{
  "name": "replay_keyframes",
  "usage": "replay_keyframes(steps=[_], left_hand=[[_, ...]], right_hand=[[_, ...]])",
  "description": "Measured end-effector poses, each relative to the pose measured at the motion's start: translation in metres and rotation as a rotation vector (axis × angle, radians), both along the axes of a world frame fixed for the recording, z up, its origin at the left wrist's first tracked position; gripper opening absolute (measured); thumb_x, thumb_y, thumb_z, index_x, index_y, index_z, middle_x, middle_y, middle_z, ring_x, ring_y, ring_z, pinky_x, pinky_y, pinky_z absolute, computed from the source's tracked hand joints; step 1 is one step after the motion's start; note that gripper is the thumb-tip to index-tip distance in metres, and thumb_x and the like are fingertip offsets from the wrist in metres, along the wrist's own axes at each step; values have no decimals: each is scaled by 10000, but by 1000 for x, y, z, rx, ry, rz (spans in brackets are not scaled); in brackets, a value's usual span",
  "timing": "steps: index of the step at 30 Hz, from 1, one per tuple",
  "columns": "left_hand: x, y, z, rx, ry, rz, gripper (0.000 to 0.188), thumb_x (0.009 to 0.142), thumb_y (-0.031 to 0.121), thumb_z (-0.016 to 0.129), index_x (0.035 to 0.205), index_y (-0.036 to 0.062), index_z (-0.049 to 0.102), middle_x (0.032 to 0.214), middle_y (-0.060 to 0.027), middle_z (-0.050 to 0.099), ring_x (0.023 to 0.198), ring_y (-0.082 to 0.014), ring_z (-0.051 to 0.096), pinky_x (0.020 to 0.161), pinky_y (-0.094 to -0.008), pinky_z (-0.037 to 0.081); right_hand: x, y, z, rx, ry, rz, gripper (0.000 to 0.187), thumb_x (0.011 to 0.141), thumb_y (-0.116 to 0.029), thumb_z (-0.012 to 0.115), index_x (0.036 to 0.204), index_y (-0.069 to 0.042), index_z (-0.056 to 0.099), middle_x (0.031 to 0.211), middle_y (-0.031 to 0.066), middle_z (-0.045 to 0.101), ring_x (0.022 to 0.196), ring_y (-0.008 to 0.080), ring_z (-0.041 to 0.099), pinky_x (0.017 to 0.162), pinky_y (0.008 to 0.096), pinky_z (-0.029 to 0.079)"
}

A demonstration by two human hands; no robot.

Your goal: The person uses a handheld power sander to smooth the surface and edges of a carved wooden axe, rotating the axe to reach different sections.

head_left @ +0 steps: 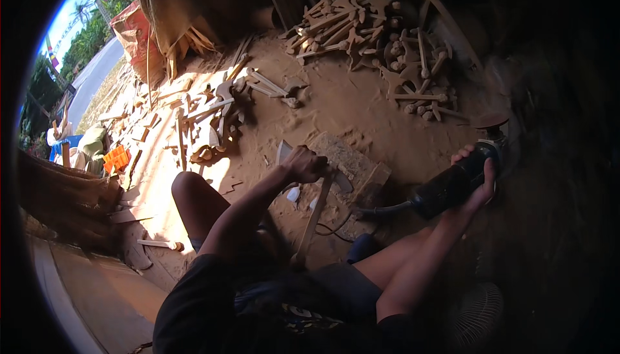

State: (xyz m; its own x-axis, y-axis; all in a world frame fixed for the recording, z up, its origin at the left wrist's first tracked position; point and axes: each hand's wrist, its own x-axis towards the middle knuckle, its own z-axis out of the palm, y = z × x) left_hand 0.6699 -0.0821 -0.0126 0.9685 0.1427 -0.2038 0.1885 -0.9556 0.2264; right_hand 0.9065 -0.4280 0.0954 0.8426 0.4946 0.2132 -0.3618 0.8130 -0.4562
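Left hand: the person's left hand is closing in a fist around a pale axe-shaped wooden piece at the frame's centre, its handle pointing toward the lower edge.
Right hand: the right hand is wrapping around a dark power tool, right of centre, its disc uppermost.
Block: a rough block is lying near centre.
Heap: carved wooden parts are lying piled at upper right.

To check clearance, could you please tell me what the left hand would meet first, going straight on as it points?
The left hand would probably meet the block just ahead first, though depth is unclear and it might pass above it.
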Motion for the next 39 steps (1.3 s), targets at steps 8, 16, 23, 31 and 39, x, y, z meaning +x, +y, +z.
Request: replay_keyframes(steps=[8,16,23,31,39], left_hand=[[-32,-162,-163,-147,-141,676,832,884,376,762,1537,45,367,1528,-253,335,1367,-479,401,1097,-641,364],[-114,-153,-234,-611,-36,536,272,960,231,649,1084,19,534,816,-126,626,796,-418,646,764,-523,524],[-177,-87,-286,-391,-332,93,134,960,119,568,1012,21,492,781,-218,616,756,-454,642,693,-562,487],[-150,-102,-181,-516,-97,327,124,964,90,470,1068,25,488,792,-277,670,780,-489,686,669,-583,539],[-158,-104,-152,-436,-146,417,135,946,77,485,1061,6,479,756,-283,651,738,-482,674,691,-601,544]], right_hand=[[2,-33,-1,-200,-82,-145,580,956,-287,700,1430,-22,497,1181,197,604,1059,300,603,958,454,517],[-32,3,-5,-835,-368,-774,555,874,-146,835,1299,58,542,1048,170,681,803,258,698,705,396,614],[-86,72,-37,-1231,-762,-457,841,776,-276,933,1392,7,436,1047,211,732,919,336,760,795,458,584],[-130,76,-139,-1495,-1011,-119,908,803,-300,823,1500,37,350,1037,357,702,960,520,706,820,563,570],[-154,77,-184,-1639,-1083,-15,906,795,-325,810,1506,-2,352,944,361,710,890,550,702,766,617,569]])
